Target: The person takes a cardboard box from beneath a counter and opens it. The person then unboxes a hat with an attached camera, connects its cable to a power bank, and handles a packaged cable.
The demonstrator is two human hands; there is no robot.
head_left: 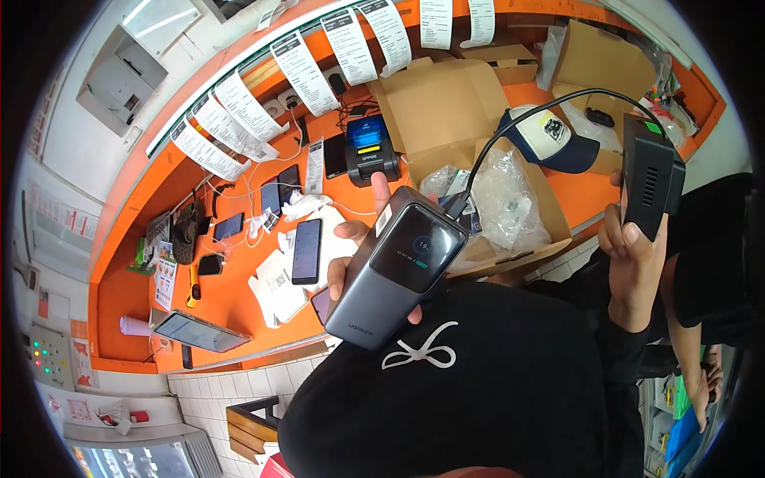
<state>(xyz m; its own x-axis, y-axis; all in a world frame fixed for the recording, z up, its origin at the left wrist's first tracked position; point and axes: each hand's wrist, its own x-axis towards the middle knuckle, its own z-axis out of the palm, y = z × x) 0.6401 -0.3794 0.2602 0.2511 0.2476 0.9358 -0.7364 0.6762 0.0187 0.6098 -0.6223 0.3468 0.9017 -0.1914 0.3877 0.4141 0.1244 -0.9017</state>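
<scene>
My left hand (339,275) is wrapped round a grey power bank (374,307) marked UGREEN. Its glossy screen is lit and reads about 19. A black cable (522,119) is plugged into the power bank's end and arches over to a black box-shaped device (655,179) with vent slots and a small green light. My right hand (635,263) grips that device from below, raised at the right. Most of the left palm is hidden behind the power bank.
An orange counter (227,283) holds several phones, a small printer (372,151) and a tablet (203,331). Behind the power bank lies an open cardboard box (550,211) with bubble wrap, near a cap (550,139). Paper slips (303,72) hang above. Another person's arm (687,350) shows at right.
</scene>
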